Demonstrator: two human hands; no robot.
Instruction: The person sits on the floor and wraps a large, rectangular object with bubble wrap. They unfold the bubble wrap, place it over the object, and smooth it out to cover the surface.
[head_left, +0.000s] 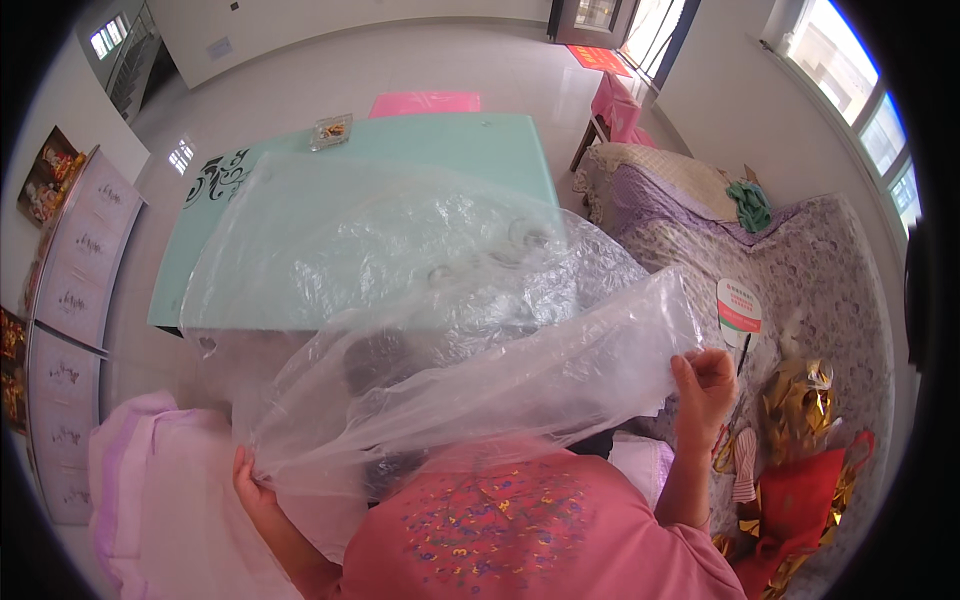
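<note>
A large clear plastic sheet or bag (420, 255) spreads from in front of my chest over the pale green tabletop (420, 142). My right hand (705, 382) pinches its upper right corner between thumb and fingers, raised beside the sofa. At the lower left, my left hand (251, 476) grips the opposite end of the same near edge. Between the two hands the plastic hangs in loose folds. Through it the table's front edge and dark shapes below show blurred. Whether it is one layer or two, I cannot tell.
A glass ashtray (331, 133) stands on the table's far edge. On the right, a floral-covered sofa (810, 300) holds a hand fan (739, 307), scissors (724, 450), gold foil wrapping (799, 405) and a red bag (799, 487). A pink-white cloth (172, 495) covers the seat at left.
</note>
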